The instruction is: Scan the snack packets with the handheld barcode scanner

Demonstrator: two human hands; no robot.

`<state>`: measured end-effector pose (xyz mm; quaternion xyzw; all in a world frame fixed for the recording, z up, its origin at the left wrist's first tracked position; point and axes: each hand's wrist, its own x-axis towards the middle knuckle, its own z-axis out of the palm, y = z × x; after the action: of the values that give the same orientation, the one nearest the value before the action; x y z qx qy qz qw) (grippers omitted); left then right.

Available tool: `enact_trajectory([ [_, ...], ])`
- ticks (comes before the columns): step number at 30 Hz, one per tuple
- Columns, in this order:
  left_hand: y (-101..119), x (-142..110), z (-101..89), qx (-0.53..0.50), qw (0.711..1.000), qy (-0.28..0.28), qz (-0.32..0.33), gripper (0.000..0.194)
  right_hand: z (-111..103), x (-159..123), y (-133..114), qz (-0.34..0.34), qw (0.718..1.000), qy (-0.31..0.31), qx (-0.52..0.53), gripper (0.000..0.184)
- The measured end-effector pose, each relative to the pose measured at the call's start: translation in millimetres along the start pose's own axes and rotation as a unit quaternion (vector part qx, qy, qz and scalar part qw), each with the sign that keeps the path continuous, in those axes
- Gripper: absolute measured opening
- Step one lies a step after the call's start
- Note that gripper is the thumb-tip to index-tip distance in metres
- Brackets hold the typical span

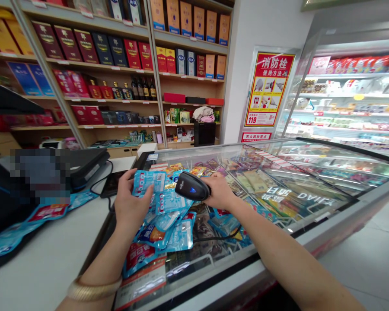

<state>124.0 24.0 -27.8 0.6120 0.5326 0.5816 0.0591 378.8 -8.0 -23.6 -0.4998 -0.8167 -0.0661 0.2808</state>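
My right hand (218,190) is wrapped around the handle of a black barcode scanner (191,185). The scanner's head points left, towards a blue snack packet (149,181) whose edge is pinched between the thumb and fingers of my left hand (131,203). Several more blue packets (178,235) lie in an overlapping pile on the glass top of the chest freezer (214,276), below and beside my left hand. The scanner's cable (217,239) trails over the glass beneath my right forearm. My fingers on the scanner's handle are partly hidden.
More blue packets (48,214) lie on the white counter (61,259) at left, near a dark machine (87,166). Through the freezer glass, packaged goods (249,181) show. Shelves of boxes (103,49) stand behind; a lit refrigerated display (353,95) is at right.
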Motion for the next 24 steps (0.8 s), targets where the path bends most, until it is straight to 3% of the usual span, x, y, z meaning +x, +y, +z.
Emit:
enact_trajectory([
  [5, -2.5, 1.6, 0.6, -0.002, 1.0, -0.012, -0.014, 0.065, 2.3, -1.3, 3.0, -0.007, 0.999, 0.03, 0.012, 0.018],
  [8, -6.4, 2.0, 5.3, 0.01, 0.997, -0.075, -0.031, 0.062, 4.2, -2.6, 6.3, -0.006, 0.999, 0.038, 0.021, 0.02],
  [11, -12.5, 0.4, 11.4, 0.042, 0.99, -0.134, 0.008, 0.057, 5.3, -3.8, 8.8, -0.002, 0.999, 0.039, 0.03, 0.022],
  [15, -20.0, 1.6, 9.7, 0.084, 0.991, -0.091, 0.054, 0.051, 6.2, -4.7, 11.6, 0.006, 0.999, 0.041, 0.032, 0.019],
  [20, -27.3, 23.6, -21.9, 0.211, 0.976, -0.04, -0.03, 0.056, 9.6, -4.1, 17.2, 0.016, 0.999, 0.037, 0.027, 0.017],
  [24, -42.1, 45.4, -66.7, 0.371, 0.92, -0.084, -0.091, 0.062, 11.9, -3.4, 19.9, 0.027, 0.999, 0.038, 0.026, 0.016],
])
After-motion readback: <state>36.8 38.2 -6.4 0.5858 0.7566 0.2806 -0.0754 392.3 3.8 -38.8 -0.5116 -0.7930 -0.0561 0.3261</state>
